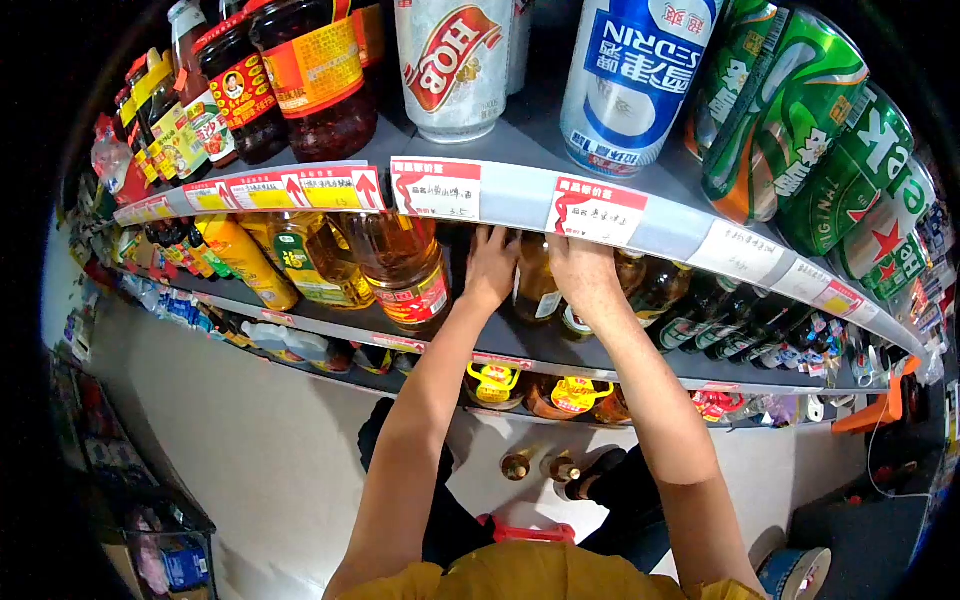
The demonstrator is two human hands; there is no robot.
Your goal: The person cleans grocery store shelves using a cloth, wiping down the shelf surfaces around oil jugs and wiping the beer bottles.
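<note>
Both my arms reach under the upper shelf's edge onto the middle shelf. A brown glass bottle (536,285) with a pale label stands between my hands. My left hand (491,268) is left of this bottle, fingers stretched toward the back of the shelf, nothing visible in them. On its other side is my right hand (586,272); the shelf edge and a price tag (597,212) hide its fingers, so any hold on a bottle cannot be made out. More brown bottles (660,290) stand to the right of it, and a large cooking oil bottle (405,260) is left of my left hand.
Beer cans, including a white one (455,75) and a blue-and-white one (630,90), stand on the upper shelf above my hands. Below are jugs with yellow handles (493,383). Two bottles (516,466) (562,468) stand on the floor between my feet, near a red object (530,530).
</note>
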